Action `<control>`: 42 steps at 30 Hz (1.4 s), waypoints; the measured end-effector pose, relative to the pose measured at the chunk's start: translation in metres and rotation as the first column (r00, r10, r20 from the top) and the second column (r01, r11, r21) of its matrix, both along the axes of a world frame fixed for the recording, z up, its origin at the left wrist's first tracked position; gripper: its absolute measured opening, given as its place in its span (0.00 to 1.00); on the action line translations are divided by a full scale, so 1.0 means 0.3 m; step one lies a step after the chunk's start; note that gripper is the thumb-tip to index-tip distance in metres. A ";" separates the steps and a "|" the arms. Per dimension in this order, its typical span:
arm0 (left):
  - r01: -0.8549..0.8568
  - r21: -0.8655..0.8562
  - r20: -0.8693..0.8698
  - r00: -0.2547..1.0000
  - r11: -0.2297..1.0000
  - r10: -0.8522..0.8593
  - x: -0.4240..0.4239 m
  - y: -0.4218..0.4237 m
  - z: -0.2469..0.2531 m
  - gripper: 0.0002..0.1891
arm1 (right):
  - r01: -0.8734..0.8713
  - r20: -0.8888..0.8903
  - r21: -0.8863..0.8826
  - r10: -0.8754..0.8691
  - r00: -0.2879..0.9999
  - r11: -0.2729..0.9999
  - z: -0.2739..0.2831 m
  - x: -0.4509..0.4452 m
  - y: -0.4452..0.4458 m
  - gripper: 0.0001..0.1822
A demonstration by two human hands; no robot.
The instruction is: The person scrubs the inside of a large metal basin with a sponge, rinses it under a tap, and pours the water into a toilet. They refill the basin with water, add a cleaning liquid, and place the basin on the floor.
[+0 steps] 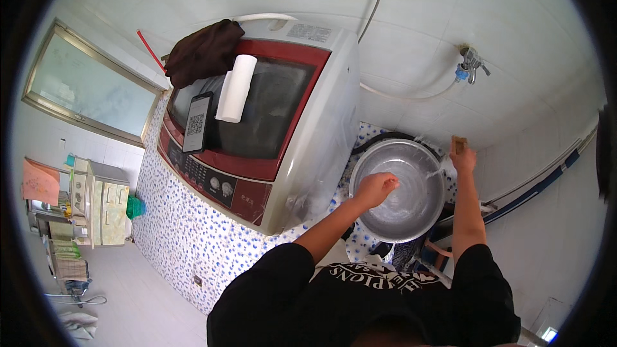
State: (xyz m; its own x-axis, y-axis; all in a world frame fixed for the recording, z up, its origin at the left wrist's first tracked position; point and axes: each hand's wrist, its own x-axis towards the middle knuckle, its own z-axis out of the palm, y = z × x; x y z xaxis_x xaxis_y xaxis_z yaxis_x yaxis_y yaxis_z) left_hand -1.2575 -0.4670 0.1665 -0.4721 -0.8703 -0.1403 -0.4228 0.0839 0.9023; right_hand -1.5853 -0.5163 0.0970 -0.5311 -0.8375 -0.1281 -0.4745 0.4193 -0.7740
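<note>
A round metal basin [400,231] stands on the floor before me, wet and shiny inside. Above its left part is my left hand [377,190], with the fingers loosely curled. No object shows in that hand, though its palm is hidden. At the basin's upper right, my right hand [464,158] grips a small wooden brush [459,143], held near the tiled wall. White streaks, apparently splashing water, show between the brush and the basin rim. The bristles cannot be made out.
Left of the basin stands a washing machine [315,130]. A paper towel roll [237,91], a phone [197,123] and a dark brown cloth [205,53] lie on it. A wall tap [470,65] feeds a pale hose [414,98]. Blue-handled poles [535,202] lean at right.
</note>
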 end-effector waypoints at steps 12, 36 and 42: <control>0.046 -0.005 0.042 0.998 0.999 -0.046 0.056 0.035 0.046 0.13 | -0.053 0.873 -0.258 0.257 0.415 0.965 0.440 0.448 -0.439 0.18; -0.039 0.195 -0.326 0.940 0.980 0.102 0.016 -0.063 -0.081 0.12 | 0.652 0.991 -0.095 0.012 0.131 0.753 0.210 0.275 -0.549 0.07; -0.004 0.490 -0.333 0.923 0.872 0.191 -0.095 -0.118 -0.151 0.13 | 0.727 0.970 -0.129 0.237 -0.048 0.675 0.100 -0.119 -0.577 0.08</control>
State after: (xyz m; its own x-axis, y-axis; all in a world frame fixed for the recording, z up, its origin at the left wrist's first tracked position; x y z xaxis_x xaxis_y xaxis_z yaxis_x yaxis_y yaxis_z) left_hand -1.2860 -0.5024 0.1213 -0.4866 -0.7859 -0.3817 -0.0437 -0.4144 0.9090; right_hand -1.6211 -0.6894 0.1269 -0.4953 -0.7805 -0.3814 0.8579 -0.3703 -0.3563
